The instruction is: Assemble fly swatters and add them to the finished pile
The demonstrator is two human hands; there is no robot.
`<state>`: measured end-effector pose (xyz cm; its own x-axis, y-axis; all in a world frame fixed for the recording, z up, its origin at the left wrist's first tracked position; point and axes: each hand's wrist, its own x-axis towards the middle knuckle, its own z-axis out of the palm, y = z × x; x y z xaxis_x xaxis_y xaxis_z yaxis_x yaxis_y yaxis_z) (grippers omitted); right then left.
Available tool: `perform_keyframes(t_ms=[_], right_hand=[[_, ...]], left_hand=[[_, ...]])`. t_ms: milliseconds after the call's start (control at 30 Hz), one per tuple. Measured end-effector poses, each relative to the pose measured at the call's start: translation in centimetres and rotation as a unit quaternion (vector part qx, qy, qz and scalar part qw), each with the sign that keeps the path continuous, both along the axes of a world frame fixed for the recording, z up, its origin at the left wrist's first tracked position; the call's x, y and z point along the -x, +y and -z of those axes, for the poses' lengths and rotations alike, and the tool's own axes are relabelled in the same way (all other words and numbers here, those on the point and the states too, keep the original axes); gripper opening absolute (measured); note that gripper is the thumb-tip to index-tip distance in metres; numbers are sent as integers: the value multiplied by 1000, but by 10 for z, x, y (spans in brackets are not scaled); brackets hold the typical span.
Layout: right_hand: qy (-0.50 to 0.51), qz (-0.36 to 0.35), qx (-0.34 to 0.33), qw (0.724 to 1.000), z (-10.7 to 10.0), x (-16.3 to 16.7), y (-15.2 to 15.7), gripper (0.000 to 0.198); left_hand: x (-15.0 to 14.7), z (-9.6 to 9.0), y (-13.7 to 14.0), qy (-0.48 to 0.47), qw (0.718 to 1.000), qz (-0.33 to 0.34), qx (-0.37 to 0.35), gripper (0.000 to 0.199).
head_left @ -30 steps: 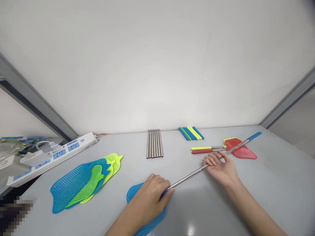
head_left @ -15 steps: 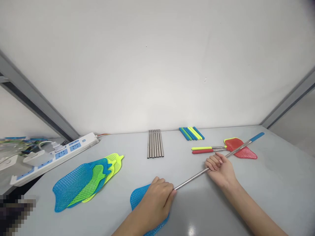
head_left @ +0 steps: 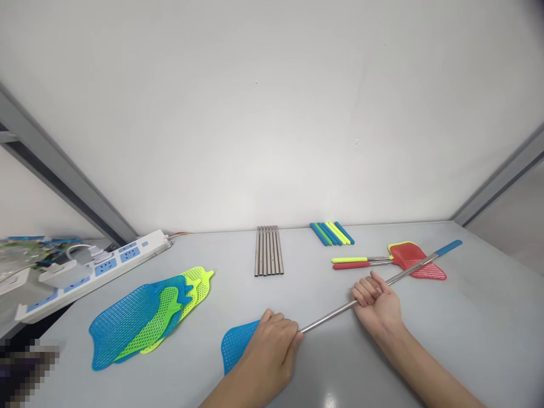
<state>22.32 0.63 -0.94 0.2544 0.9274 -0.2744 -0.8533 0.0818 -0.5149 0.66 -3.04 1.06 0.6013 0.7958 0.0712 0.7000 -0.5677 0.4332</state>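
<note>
Both hands hold one long fly swatter (head_left: 327, 317) with a metal rod, a blue grip (head_left: 449, 248) at its far right end and a blue mesh head (head_left: 238, 343) at its near left end. My left hand (head_left: 276, 345) is closed round the rod's lower end beside the head, covering part of the head and the joint. Palm up, my right hand (head_left: 376, 303) curls its fingers round the middle of the rod. Beyond it, the rod crosses in view over a red swatter head (head_left: 410, 255), with a yellow one partly under that.
Loose blue, green and yellow mesh heads (head_left: 127, 317) overlap on the left. Several metal tubes (head_left: 268, 252) lie side by side at the back, near coloured grips (head_left: 332, 233). A power strip (head_left: 106, 266) with plugged-in chargers runs along the left edge. A white wall stands behind.
The rod's upper part and blue grip have swung slightly lower and to the right. My right hand has slid a little toward my left hand, and both keep their hold.
</note>
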Motion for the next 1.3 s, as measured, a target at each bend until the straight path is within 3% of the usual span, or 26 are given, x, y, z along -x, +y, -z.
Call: perform_keyframes(t_ms=[867,1300], right_hand=[[129,0,35,991,-1,14,-9,35],[181,-101,28,978,-7,-5,4,34]], left_hand=[[-5,0,2,20,999,9,25,30],[-2,-13,5,-2,999,15,45,33]])
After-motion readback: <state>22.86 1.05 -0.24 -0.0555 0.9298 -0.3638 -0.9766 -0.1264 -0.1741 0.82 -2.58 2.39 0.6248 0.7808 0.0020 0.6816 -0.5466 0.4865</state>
